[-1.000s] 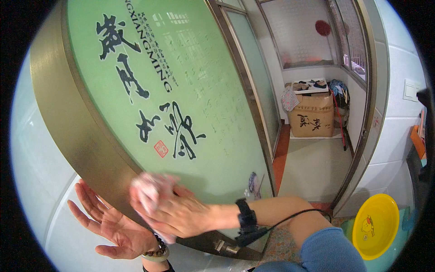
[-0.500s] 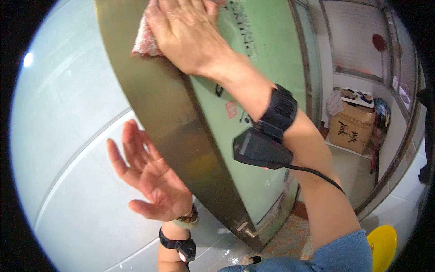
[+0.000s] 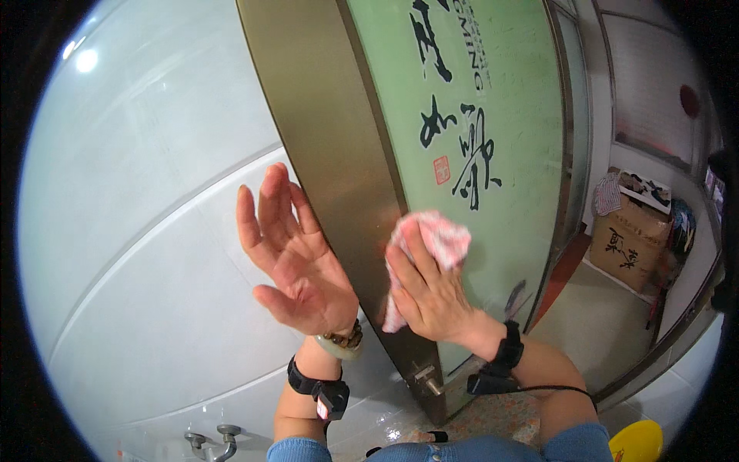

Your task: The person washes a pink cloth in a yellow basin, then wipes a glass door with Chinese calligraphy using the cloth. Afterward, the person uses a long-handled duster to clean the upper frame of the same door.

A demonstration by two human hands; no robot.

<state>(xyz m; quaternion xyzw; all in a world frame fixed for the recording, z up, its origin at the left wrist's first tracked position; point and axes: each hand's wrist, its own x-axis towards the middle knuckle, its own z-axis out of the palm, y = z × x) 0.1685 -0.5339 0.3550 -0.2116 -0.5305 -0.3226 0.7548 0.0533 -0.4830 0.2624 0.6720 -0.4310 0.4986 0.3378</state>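
Observation:
My right hand (image 3: pixel 435 300) presses a pink and white cloth (image 3: pixel 446 237) flat against the door, where its brownish metal frame (image 3: pixel 327 138) meets the green glass panel (image 3: pixel 508 231). The fingers lie over the cloth, and part of it sticks out above and below them. Beside the outer edge of the metal frame, my left hand (image 3: pixel 296 258) is raised, palm showing, fingers apart and holding nothing. A bracelet and a black strap with a small device circle the left wrist; another strapped device with a cable is on the right wrist. Dark brush-style lettering and a red seal mark the glass.
White wall tiles (image 3: pixel 154 231) fill the left, with metal pipe fittings (image 3: pixel 215 443) low down. A door handle (image 3: pixel 429 379) sits near the frame's lower end. Beyond the doorway stands a cardboard box (image 3: pixel 627 239) with things on top. A yellow object (image 3: pixel 637 443) is at lower right.
My right hand has slid down the door with the cloth, from the top of the frame to its lower part. The view has shifted; my left hand keeps its open pose beside the frame.

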